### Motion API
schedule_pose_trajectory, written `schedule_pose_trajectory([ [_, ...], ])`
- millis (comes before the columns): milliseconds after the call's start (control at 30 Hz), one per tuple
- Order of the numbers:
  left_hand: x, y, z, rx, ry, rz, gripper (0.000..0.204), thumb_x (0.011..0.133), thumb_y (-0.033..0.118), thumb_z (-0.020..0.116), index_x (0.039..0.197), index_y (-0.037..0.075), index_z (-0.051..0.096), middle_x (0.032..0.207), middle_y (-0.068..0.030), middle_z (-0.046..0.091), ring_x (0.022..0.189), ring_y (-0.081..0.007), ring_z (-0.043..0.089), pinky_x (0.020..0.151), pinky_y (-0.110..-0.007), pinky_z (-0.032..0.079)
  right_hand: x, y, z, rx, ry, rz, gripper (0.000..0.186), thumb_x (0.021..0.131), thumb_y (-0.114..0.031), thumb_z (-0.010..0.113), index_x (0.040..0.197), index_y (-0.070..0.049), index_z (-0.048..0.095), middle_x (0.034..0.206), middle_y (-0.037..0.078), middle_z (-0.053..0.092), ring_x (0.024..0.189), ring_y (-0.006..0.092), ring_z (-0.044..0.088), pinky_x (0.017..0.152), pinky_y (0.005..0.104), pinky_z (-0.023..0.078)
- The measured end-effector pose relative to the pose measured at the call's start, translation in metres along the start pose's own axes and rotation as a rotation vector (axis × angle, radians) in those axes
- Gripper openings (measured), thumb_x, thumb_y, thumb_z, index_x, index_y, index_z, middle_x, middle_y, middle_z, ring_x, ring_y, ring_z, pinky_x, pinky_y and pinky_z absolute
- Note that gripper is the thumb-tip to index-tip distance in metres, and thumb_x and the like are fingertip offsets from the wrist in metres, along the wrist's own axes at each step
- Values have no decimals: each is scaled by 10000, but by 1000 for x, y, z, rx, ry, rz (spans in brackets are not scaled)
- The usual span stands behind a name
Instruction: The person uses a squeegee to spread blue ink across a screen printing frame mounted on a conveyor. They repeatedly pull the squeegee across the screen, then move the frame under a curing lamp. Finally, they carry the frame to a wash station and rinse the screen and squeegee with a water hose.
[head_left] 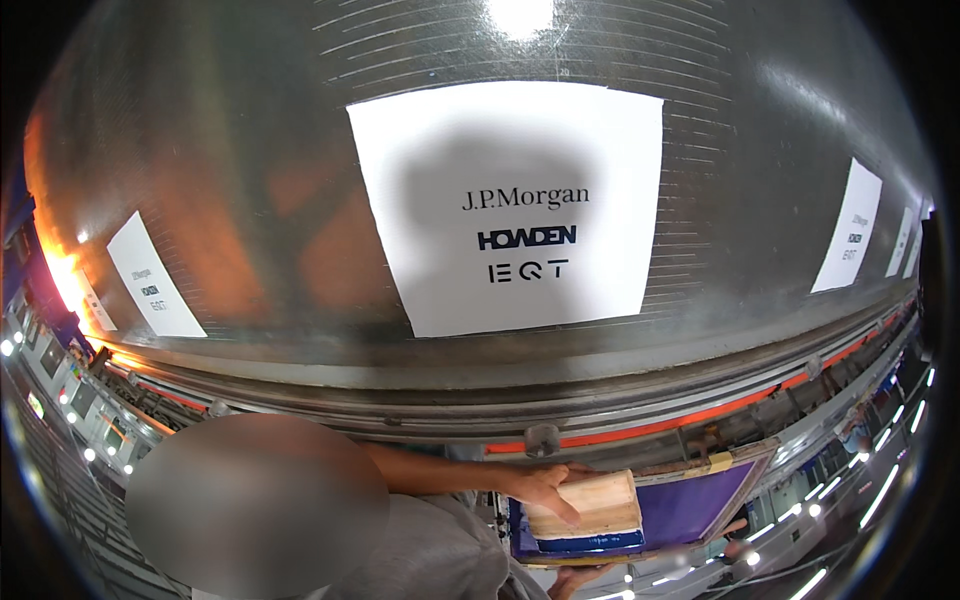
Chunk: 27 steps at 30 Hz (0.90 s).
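A co-worker's hand (540, 488) is clamped on a pale wooden block (605, 500), with the thumb lying across its face; the other fingers are partly hidden. The wearer's own hands are out of view, so I cannot tell their grip. The block, which has a blue strip (590, 542) along its lower edge, is at the left part of a framed purple screen (690, 508). Near the arm is a grey shirt (430, 550). Further, an orange rail (680, 420) runs beside a dark table (270, 90) bearing white printed sheets (505, 215).
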<state>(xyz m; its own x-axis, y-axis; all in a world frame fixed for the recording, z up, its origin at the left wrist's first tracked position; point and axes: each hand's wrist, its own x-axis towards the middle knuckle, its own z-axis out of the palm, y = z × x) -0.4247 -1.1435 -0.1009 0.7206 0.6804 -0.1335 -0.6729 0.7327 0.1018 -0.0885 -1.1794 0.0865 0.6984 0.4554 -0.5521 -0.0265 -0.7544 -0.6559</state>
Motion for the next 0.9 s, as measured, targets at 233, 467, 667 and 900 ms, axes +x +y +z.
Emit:
schedule_pose_trajectory([
  [233,14,-36,-1,-28,51,-50,1250,671,533,873,1575,64,147,1454,-232,377,1406,-347,353,1140,-403,353,1,-6,8,5,-5,6,794,969,-693,312,1511,-116,373,1534,140,398,1378,345,415,1129,506,370],
  [467,18,-43,-2,-22,53,-13,1226,669,578,858,1572,72,202,1508,-221,306,1424,-375,319,1169,-415,317,1,-8,14,9,-2,7,796,968,-694,313,1512,-115,371,1536,141,395,1382,345,411,1132,507,365],
  [667,9,-18,-2,27,21,4,1147,727,512,838,1559,20,222,1521,-208,318,1419,-350,333,1173,-394,305,-5,-10,22,24,25,8,799,967,-695,313,1513,-115,370,1537,141,393,1385,345,407,1135,508,361],
  [900,5,7,0,24,-10,-69,1158,775,405,838,1571,-11,107,1457,-213,432,1365,-287,437,1128,-350,364,4,-2,-14,36,35,19,811,962,-704,316,1522,-119,360,1557,138,370,1419,346,360,1159,522,320],
])
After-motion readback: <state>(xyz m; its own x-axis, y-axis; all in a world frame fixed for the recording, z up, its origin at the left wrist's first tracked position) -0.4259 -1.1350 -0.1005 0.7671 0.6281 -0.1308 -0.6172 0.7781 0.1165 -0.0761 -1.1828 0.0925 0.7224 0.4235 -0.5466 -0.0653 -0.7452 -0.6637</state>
